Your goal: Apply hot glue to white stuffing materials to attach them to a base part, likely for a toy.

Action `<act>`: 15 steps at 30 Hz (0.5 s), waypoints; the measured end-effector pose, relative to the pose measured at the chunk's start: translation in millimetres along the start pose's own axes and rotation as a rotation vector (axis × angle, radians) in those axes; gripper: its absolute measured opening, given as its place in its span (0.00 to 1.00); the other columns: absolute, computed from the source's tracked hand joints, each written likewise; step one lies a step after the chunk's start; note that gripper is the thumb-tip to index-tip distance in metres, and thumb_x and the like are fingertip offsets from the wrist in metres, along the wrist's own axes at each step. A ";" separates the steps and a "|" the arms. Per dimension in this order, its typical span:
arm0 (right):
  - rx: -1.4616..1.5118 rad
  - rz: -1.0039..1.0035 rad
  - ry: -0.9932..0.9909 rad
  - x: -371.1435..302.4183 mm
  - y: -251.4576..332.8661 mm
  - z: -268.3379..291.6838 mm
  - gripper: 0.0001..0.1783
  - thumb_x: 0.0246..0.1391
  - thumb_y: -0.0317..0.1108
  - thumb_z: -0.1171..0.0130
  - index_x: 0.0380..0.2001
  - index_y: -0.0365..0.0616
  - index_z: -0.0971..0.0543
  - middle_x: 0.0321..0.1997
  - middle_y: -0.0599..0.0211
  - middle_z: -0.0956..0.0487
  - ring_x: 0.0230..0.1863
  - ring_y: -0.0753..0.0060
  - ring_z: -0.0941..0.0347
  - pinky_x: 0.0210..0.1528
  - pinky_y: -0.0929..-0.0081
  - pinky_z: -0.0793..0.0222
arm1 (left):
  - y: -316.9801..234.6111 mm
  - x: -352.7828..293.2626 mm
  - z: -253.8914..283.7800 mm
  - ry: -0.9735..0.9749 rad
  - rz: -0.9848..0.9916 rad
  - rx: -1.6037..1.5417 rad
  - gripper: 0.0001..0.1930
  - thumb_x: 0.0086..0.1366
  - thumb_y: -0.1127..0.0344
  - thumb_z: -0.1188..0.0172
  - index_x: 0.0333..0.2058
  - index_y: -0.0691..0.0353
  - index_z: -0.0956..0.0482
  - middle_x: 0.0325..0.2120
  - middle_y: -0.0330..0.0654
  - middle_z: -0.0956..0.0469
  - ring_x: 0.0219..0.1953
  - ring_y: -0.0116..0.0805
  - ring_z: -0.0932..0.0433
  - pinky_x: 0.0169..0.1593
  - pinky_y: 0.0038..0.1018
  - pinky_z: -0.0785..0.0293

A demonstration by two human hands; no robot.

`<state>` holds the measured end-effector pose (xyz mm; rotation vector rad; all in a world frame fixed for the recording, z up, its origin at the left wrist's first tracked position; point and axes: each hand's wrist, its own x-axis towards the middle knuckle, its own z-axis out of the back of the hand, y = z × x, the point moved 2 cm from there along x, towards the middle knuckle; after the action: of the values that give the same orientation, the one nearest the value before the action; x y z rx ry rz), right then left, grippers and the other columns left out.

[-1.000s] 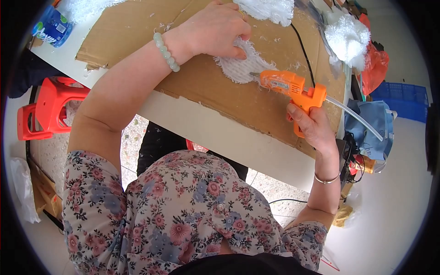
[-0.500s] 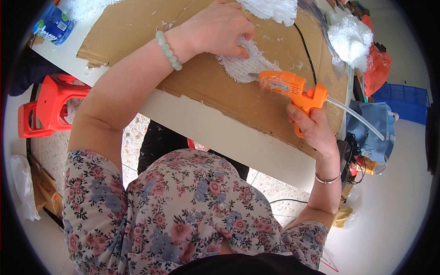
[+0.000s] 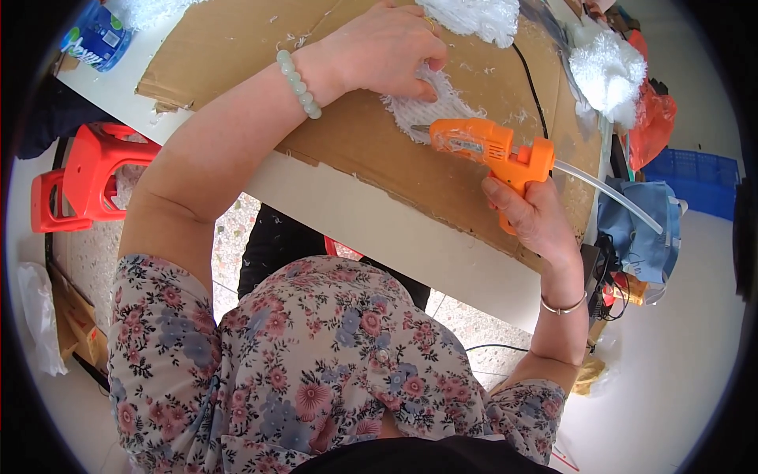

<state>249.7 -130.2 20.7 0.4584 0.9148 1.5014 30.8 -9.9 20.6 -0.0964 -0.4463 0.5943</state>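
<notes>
An orange hot glue gun (image 3: 471, 141) is gripped by its handle in my right hand (image 3: 538, 220), its metal nozzle pointing left. A clear glue stick (image 3: 612, 193) sticks out of its back end. The nozzle tip is at the near edge of a fringed white fabric piece (image 3: 434, 109) lying on the cardboard; whether it touches cannot be made out. My left hand (image 3: 387, 54) is over the fabric's far left part, fingers curled and thumb against it, holding it. The far fingertips are partly hidden behind the hand.
Brown cardboard (image 3: 347, 154) covers much of the white table (image 3: 347, 209). Shaggy white bundles (image 3: 608, 71) are at the back and right. A black cord (image 3: 530, 79) crosses the cardboard. A blue-labelled bottle (image 3: 99, 39) stands far left, with red stools (image 3: 99, 178) beyond the table edge.
The glue gun in my right hand has moved a little left, bringing its nozzle along the fabric's near edge. My left hand and the fabric have shifted slightly right in the picture.
</notes>
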 end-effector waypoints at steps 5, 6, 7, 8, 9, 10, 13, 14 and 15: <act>0.025 0.071 -0.004 7.3 1.5 -5.3 0.11 0.53 0.35 0.43 0.34 0.40 0.28 0.25 0.74 0.29 0.28 0.83 0.35 0.30 0.83 0.38 | 10.9 -0.6 -14.0 -0.117 -0.098 -0.041 0.13 0.46 0.58 0.35 0.30 0.57 0.21 0.33 0.39 0.25 0.47 0.41 0.31 0.49 0.36 0.35; 0.027 0.070 -0.005 8.8 2.9 -5.5 0.11 0.53 0.35 0.43 0.34 0.40 0.28 0.25 0.74 0.29 0.28 0.83 0.35 0.30 0.83 0.38 | 10.0 0.1 -12.4 -0.115 -0.099 -0.041 0.13 0.46 0.58 0.35 0.30 0.57 0.21 0.33 0.39 0.25 0.47 0.41 0.31 0.49 0.36 0.35; 0.001 0.049 0.010 10.1 5.1 -5.6 0.11 0.53 0.36 0.43 0.34 0.40 0.27 0.25 0.74 0.29 0.28 0.83 0.34 0.30 0.83 0.38 | 9.0 0.8 -10.1 -0.072 -0.064 -0.053 0.12 0.48 0.59 0.37 0.30 0.57 0.20 0.34 0.39 0.25 0.47 0.41 0.31 0.49 0.36 0.35; -0.026 0.026 0.022 10.4 6.3 -5.4 0.10 0.54 0.36 0.43 0.33 0.40 0.27 0.25 0.75 0.29 0.28 0.83 0.34 0.29 0.83 0.38 | 6.7 2.1 -6.8 -0.031 -0.032 -0.066 0.11 0.49 0.60 0.38 0.31 0.57 0.20 0.34 0.39 0.25 0.47 0.41 0.31 0.50 0.36 0.35; -0.025 0.031 0.025 10.6 7.8 -5.5 0.10 0.54 0.36 0.43 0.33 0.40 0.27 0.25 0.75 0.29 0.28 0.83 0.34 0.29 0.83 0.38 | 13.4 0.2 -13.9 -0.031 -0.028 -0.061 0.11 0.49 0.60 0.38 0.31 0.57 0.20 0.34 0.39 0.25 0.47 0.41 0.31 0.50 0.36 0.35; 0.020 0.000 0.031 10.4 8.2 -5.4 0.11 0.54 0.36 0.43 0.34 0.40 0.27 0.25 0.75 0.29 0.28 0.83 0.34 0.29 0.82 0.38 | 23.0 -2.8 -25.8 -0.188 -0.151 0.011 0.10 0.50 0.60 0.39 0.31 0.57 0.20 0.34 0.39 0.25 0.47 0.41 0.31 0.50 0.36 0.35; 0.071 -0.031 0.031 12.0 3.8 -3.4 0.11 0.54 0.37 0.43 0.34 0.40 0.27 0.25 0.75 0.29 0.28 0.84 0.34 0.29 0.83 0.38 | 16.6 1.6 -17.9 -0.184 -0.164 0.033 0.10 0.51 0.61 0.40 0.31 0.57 0.20 0.34 0.39 0.25 0.46 0.40 0.30 0.50 0.36 0.35; 0.073 -0.030 0.025 12.0 2.0 -2.5 0.11 0.54 0.37 0.43 0.35 0.40 0.27 0.25 0.75 0.29 0.28 0.84 0.34 0.29 0.83 0.39 | 11.4 4.7 -12.5 -0.028 -0.051 -0.016 0.09 0.51 0.61 0.40 0.31 0.57 0.20 0.34 0.39 0.25 0.46 0.40 0.30 0.50 0.36 0.35; 0.075 -0.032 0.022 12.6 2.0 -3.2 0.11 0.54 0.37 0.43 0.35 0.40 0.27 0.25 0.75 0.29 0.28 0.84 0.34 0.29 0.83 0.39 | 6.6 4.7 -6.9 -0.026 -0.054 -0.017 0.09 0.51 0.61 0.40 0.31 0.57 0.20 0.34 0.39 0.25 0.46 0.40 0.30 0.50 0.36 0.35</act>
<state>244.0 -118.9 17.5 0.4804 0.9945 1.4493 33.9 -1.5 14.7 -0.0929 -0.4776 0.5387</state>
